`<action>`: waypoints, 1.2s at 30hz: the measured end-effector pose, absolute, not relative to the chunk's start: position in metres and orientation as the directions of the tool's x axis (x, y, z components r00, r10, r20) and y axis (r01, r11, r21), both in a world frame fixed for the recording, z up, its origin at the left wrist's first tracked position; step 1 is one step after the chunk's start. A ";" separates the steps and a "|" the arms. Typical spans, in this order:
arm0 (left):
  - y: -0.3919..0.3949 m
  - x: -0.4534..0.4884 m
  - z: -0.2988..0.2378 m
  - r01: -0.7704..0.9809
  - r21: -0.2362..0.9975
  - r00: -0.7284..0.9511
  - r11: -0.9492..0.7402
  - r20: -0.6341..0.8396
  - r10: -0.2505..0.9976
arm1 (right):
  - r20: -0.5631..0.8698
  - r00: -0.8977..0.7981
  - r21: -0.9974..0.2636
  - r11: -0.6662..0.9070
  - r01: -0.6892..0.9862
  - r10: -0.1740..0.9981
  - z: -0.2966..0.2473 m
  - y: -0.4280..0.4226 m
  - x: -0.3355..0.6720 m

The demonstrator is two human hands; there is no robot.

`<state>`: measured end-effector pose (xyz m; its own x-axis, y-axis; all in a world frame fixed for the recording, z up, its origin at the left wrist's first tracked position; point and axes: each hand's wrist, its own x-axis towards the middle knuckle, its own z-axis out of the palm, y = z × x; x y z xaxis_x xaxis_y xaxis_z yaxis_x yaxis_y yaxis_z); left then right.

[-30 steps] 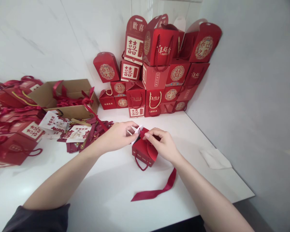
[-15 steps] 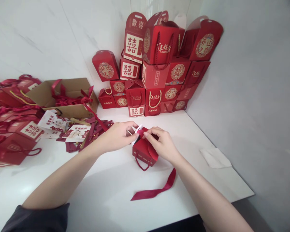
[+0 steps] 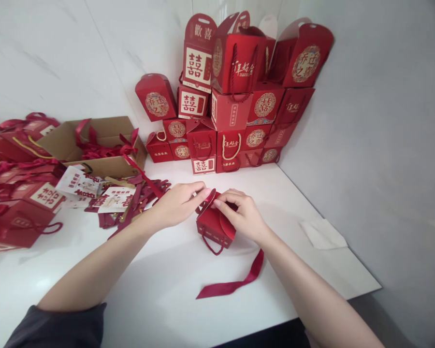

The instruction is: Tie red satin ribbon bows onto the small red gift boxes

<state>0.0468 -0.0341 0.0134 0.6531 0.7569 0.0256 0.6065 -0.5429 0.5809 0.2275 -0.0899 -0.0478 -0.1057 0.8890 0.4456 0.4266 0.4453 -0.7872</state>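
A small red gift box (image 3: 214, 231) with a twisted cord handle (image 3: 212, 249) sits on the table between my hands, its top flaps partly raised. My left hand (image 3: 188, 199) is closed at the left flap (image 3: 207, 202), thumb and fingers against its upper edge. Over the top of the box, my right hand (image 3: 241, 210) pinches a dark red ribbon, mostly hidden by the fingers and flaps. A loose length of satin ribbon (image 3: 235, 288) lies on the table in front, running up behind my right wrist.
Stacked red gift boxes (image 3: 232, 111) stand against the back wall. To the left are an open cardboard box (image 3: 105, 169) of ribbons, printed cards (image 3: 116, 199) on a pile of ribbon pieces, and more red boxes (image 3: 18, 212). A white paper (image 3: 324, 233) lies at the right.
The left flap has swung from showing its white inner side to standing upright with its red side showing. The ribbon piece between my fingertips has become hidden.
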 end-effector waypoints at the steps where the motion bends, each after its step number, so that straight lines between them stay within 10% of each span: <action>1: -0.035 0.047 0.014 0.610 0.569 0.657 -0.552 0.026 0.753 | 0.446 -0.109 -0.787 0.447 0.426 0.889 -0.048 -0.090 0.228; 10: -0.033 0.044 0.021 0.618 0.573 0.664 -0.538 -0.015 0.747 | 0.429 -0.093 -0.828 0.432 0.358 0.899 -0.045 -0.092 0.229; 16: -0.017 0.009 0.036 0.826 0.386 0.540 -0.411 -0.330 0.774 | 0.208 -0.011 -0.932 0.202 0.302 0.978 -0.040 -0.090 0.274; 27: -0.014 0.042 0.007 0.581 0.631 0.750 -0.514 -0.168 0.640 | -0.170 -0.620 -0.974 -0.037 0.222 0.766 -0.035 -0.088 0.302; 36: -0.008 0.026 0.019 0.723 0.616 0.657 -0.312 -0.473 0.587 | -0.214 -0.652 -0.971 -0.084 0.225 0.728 -0.044 -0.086 0.297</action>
<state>0.0262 -0.0085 0.0187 0.6567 0.5870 -0.4734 0.7232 -0.3122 0.6160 0.2973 -0.0856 -0.0441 -0.6517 0.7276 -0.2144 0.2251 -0.0845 -0.9707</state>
